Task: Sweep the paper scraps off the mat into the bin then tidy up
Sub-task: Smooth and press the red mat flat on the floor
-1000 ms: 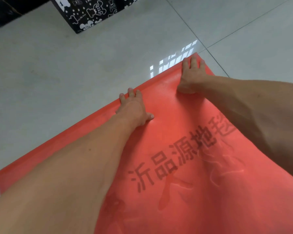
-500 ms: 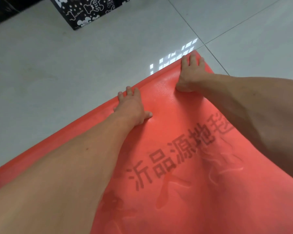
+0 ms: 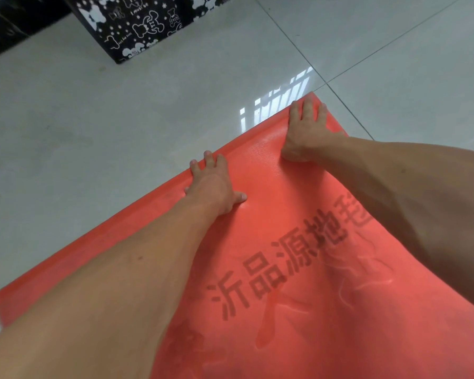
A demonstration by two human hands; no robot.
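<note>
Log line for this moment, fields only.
mat: far edge rolled | left hand: pressing edge | right hand: pressing edge | scraps: none visible

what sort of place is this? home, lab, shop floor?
Probably a room in a home, not certain. Glossy pale floor tiles with a bright window reflection, a red mat with printed characters spread on them, and a black box printed with white cartoon bears.
</note>
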